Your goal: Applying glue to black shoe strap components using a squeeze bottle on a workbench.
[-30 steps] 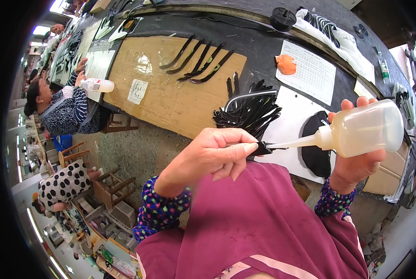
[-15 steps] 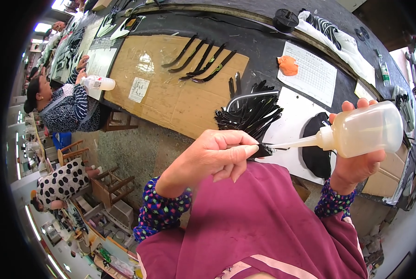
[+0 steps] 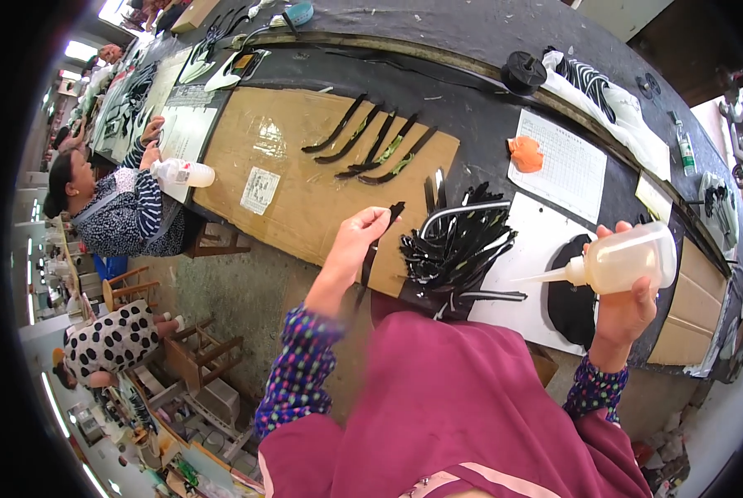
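Note:
My left hand (image 3: 350, 249) is over the front edge of the brown cardboard (image 3: 301, 203), its fingers pinched on a narrow black strip (image 3: 396, 211). Part of that strip hangs below the hand, blurred. In my right hand (image 3: 624, 319) is a translucent squeeze bottle (image 3: 633, 259) of pale liquid, tipped sideways with its long thin nozzle (image 3: 550, 275) pointing left. Several separate black strips (image 3: 382, 137) lie slantwise in a row on the cardboard. Between my hands sits a heap of black strips (image 3: 458, 253), with a curved grey bar (image 3: 467, 207) across it.
A white board (image 3: 529, 224) and a round black piece (image 3: 569, 303) lie under the nozzle side. Beyond are a printed sheet (image 3: 564, 158) with an orange scrap (image 3: 525, 155) and a black spool (image 3: 523, 73). At left sits a co-worker (image 3: 114, 203) near another bottle (image 3: 185, 173).
My left hand has moved left and away from me with the black strip, off the nozzle tip onto the cardboard's edge. The bottle in my right hand has shifted slightly left and lower.

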`<move>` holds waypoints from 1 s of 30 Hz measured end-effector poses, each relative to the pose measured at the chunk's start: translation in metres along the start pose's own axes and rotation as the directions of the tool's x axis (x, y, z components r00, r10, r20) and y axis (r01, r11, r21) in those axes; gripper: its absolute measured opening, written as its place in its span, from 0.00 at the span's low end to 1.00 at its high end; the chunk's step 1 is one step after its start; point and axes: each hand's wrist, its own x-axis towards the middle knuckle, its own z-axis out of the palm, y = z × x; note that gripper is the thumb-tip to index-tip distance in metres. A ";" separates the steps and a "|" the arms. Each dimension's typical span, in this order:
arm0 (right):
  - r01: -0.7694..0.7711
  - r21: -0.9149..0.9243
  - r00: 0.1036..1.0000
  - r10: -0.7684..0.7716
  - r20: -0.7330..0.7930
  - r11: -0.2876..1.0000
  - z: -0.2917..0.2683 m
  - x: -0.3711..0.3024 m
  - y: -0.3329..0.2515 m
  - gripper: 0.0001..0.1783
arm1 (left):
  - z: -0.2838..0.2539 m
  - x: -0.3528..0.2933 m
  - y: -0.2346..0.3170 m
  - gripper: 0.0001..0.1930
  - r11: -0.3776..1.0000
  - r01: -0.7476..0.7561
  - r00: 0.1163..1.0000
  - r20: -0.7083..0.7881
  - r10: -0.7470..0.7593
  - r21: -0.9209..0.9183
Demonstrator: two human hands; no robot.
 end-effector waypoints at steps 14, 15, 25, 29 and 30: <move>-0.037 -0.038 0.970 0.026 -0.240 0.999 0.020 0.023 0.013 0.41 | 0.065 0.218 -0.079 0.13 0.754 -0.321 0.799 -0.264 0.541 0.573; -0.041 -0.045 0.967 0.029 -0.251 0.998 0.021 0.025 0.015 0.41 | 0.070 0.221 -0.077 0.14 0.756 -0.331 0.776 -0.292 0.559 0.565; -0.088 -0.015 0.976 0.083 -0.202 0.996 0.020 0.041 0.021 0.39 | 0.075 0.217 -0.072 0.16 0.594 -0.358 0.639 -0.275 0.718 0.720; -0.072 0.001 0.979 0.071 -0.193 0.997 0.007 0.037 0.019 0.39 | 0.073 0.171 -0.062 0.12 0.505 -0.349 0.668 -0.168 0.725 0.790; -0.069 0.008 0.978 0.069 -0.197 0.998 0.004 0.037 0.019 0.39 | 0.075 0.157 -0.068 0.10 0.535 -0.378 0.726 -0.117 0.678 0.756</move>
